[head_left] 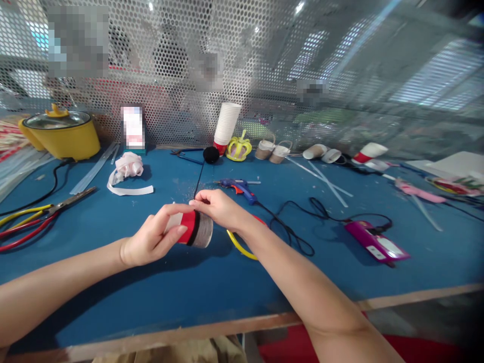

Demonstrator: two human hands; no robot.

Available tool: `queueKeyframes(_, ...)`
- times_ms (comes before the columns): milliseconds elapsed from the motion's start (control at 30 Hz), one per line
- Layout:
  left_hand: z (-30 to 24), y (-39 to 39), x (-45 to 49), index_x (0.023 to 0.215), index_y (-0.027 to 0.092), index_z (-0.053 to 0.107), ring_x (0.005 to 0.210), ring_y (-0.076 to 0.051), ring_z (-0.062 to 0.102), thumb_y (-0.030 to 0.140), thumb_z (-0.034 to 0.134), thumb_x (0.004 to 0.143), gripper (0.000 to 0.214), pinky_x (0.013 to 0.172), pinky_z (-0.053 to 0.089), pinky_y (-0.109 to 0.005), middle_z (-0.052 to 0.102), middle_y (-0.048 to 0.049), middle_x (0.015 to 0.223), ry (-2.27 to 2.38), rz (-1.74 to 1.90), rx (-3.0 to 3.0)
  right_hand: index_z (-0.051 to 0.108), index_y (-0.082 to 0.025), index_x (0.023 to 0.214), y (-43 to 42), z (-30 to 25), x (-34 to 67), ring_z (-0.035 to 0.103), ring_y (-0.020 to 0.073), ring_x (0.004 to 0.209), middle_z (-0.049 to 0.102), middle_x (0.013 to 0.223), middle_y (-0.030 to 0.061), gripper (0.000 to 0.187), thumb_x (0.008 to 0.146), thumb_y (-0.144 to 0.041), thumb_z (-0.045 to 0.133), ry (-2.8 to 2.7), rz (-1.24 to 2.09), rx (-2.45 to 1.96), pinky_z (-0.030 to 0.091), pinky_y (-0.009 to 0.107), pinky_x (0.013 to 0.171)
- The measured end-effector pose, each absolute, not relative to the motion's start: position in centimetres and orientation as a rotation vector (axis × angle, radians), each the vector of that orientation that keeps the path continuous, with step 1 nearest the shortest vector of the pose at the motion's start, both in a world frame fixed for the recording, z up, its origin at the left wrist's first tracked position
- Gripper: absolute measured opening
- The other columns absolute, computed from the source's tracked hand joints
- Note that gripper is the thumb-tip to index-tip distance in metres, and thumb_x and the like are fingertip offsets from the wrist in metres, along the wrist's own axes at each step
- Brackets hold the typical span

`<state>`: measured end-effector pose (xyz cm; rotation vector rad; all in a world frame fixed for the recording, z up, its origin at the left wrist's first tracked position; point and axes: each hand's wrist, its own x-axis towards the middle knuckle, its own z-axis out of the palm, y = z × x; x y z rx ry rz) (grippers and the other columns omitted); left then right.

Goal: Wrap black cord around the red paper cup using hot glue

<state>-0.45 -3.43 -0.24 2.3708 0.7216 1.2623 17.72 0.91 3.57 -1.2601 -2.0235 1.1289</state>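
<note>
My left hand [149, 234] is wrapped around a red and white paper cup [187, 225] tipped on its side above the table, its open end toward the right. A black band of yarn [194, 228] runs around the cup near a greyish end section. My right hand [215, 206] is closed in a pinch at the upper side of the cup, on the black yarn. From those fingertips the strand runs up to a black yarn ball [210, 155] lying at the back of the table.
A blue glue gun [240, 188] lies just beyond my right hand, its cord leading to a purple power strip [376, 242]. Large scissors [49, 217], white ribbon [129, 169] and a yellow pot [62, 133] are on the left. Stacked paper cups [227, 123] stand by the mesh panel.
</note>
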Motion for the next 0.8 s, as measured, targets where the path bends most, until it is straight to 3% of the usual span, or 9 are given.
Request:
queueKeyframes(600, -0.4, -3.3, -0.6, 0.123, 0.021, 0.037, 0.098, -0.014, 0.058, 0.014, 0.045, 0.085, 0.040, 0.081, 0.047, -0.023, 0.059, -0.0064, 0.109, 0.715, 1.300, 2.374, 0.051, -0.016, 0.063, 1.1, 3.1, 17.6, 0.033, 0.0070, 0.047, 0.039, 0.053, -0.0055, 0.037, 0.073, -0.052, 0.056, -1.988, 1.233, -1.274, 0.025, 0.021, 0.044)
queueKeyframes(800, -0.5, -2.7, -0.6, 0.129, 0.019, 0.030, 0.112, -0.020, 0.050, 0.019, 0.043, 0.086, 0.045, 0.090, 0.044, -0.031, 0.051, -0.0119, 0.123, 0.770, 1.219, 2.399, 0.058, -0.015, 0.078, 0.4, 4.1, 19.0, 0.057, 0.0128, 0.066, 0.060, 0.074, 0.0040, 0.046, 0.081, -0.058, 0.039, -1.695, 1.626, -1.150, 0.045, 0.025, 0.057)
